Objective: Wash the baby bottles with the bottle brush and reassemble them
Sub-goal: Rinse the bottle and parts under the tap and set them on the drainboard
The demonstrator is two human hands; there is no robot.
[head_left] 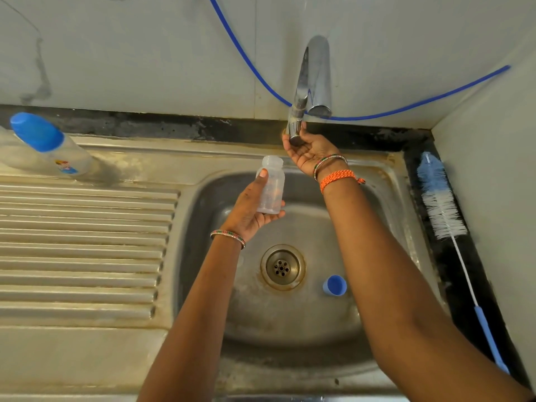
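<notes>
My left hand [249,208] grips a clear uncapped baby bottle [272,184] upright over the sink basin [293,317], below and left of the tap. My right hand [309,147] reaches up to the chrome tap handle [297,123], with fingers curled around its lower end. No water is visible at the tap spout [319,79]. A blue cap [334,285] lies in the basin to the right of the drain [282,267]. A second bottle with a blue cap [49,143] stands at the far left on the drainboard. The bottle brush [443,210] lies along the right rim of the sink.
The ribbed steel drainboard [84,250] fills the left side. A blue hose [406,107] runs along the tiled wall behind the tap. A wall stands close on the right, just beyond the brush.
</notes>
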